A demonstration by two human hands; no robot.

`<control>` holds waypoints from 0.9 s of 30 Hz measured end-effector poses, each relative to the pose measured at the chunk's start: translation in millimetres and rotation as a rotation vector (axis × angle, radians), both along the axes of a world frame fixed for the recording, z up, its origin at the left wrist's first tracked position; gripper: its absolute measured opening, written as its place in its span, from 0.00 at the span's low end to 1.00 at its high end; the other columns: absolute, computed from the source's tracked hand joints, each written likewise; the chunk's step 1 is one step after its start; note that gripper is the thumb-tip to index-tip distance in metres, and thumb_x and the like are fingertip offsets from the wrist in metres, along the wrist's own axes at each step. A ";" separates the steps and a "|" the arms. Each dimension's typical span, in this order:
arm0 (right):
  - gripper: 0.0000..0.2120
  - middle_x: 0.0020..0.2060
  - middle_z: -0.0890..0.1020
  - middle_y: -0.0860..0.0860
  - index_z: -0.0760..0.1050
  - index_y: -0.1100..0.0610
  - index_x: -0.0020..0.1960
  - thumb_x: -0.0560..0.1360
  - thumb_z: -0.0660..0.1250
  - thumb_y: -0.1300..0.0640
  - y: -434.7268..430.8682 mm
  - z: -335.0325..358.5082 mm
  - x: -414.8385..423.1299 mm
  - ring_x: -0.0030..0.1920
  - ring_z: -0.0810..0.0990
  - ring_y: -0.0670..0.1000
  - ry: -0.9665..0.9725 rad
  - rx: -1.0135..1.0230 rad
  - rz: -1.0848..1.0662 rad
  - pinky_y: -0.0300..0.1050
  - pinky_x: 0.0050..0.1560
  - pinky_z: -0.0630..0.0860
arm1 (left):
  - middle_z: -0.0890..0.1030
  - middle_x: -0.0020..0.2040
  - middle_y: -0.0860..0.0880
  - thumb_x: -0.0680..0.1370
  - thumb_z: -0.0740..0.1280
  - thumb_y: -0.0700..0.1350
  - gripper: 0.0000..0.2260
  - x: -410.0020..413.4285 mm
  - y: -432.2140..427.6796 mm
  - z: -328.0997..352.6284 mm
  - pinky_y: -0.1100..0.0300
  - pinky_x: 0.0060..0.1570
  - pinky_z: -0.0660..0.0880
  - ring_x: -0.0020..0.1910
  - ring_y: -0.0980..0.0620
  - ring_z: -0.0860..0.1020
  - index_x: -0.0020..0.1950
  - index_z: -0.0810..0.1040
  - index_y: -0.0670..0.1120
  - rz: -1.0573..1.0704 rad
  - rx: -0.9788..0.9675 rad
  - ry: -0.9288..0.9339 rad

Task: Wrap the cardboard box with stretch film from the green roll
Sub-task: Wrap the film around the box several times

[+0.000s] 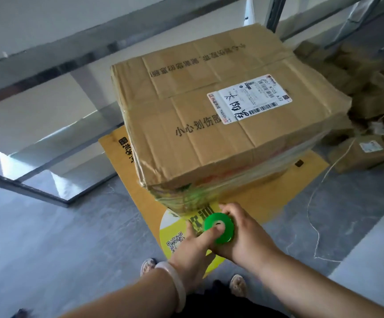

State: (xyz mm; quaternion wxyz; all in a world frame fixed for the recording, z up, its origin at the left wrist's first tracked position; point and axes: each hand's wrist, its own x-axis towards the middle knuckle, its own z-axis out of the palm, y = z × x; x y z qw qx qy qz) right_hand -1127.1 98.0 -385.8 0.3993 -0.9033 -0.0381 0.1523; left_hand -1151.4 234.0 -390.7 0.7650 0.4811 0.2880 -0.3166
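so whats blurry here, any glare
Head view: the green roll, left hand and right hand are softly motion-blurred; film on the near side of the cardboard box glints; the small boxes at the right edge look smeared.

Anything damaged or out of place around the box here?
Yes. The large brown cardboard box is creased across its top and rumpled along the left edge. A loose white string trails across the grey floor on the right. The green film roll looks fine.
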 end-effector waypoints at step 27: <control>0.35 0.61 0.73 0.44 0.61 0.44 0.63 0.64 0.78 0.48 -101.2 14.4 125.2 0.60 0.70 0.31 0.593 0.145 0.836 0.24 0.55 0.67 | 0.71 0.73 0.46 0.54 0.78 0.51 0.56 27.0 -116.7 -9.8 0.49 0.44 0.80 0.62 0.41 0.78 0.73 0.49 0.73 0.623 0.087 0.052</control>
